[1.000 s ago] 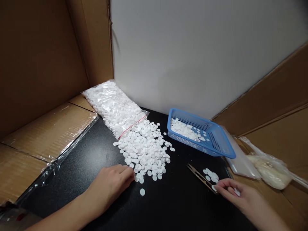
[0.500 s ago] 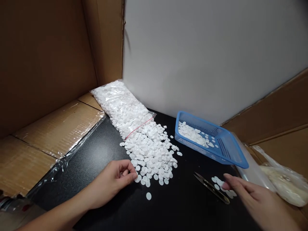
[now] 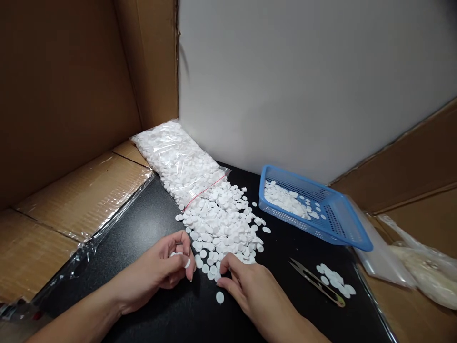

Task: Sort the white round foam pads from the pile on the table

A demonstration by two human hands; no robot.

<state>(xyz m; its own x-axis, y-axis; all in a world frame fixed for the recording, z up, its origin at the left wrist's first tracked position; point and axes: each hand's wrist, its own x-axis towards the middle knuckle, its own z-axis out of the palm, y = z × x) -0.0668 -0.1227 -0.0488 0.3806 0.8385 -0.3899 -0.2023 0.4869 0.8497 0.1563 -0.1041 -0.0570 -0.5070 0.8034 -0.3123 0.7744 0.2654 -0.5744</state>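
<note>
Small round white discs (image 3: pixel 228 219) lie in a heap on the black tabletop, spilling from the mouth of a clear zip bag (image 3: pixel 174 152) full of them. My left hand (image 3: pixel 167 264) is curled beside the heap's near left edge, with a few white discs showing between its thumb and fingers. At the near edge of the heap is my right hand (image 3: pixel 250 290), its thumb and forefinger curved toward each other in a pinch at the discs. Whether a disc is caught between those tips is unclear. One loose disc (image 3: pixel 220 297) lies just below the right thumb.
A blue basket (image 3: pixel 352 226) with discs in its left part stands at the back right. Thread snips (image 3: pixel 317 282) and a small group of discs (image 3: pixel 335 281) lie at the right. Cardboard (image 3: pixel 89 190) borders the left; a white wall (image 3: pixel 303 85) rises behind.
My right hand has moved left from the small disc group beside the snips to the near edge of the heap. My left hand has turned slightly, and discs now show in its fingers.
</note>
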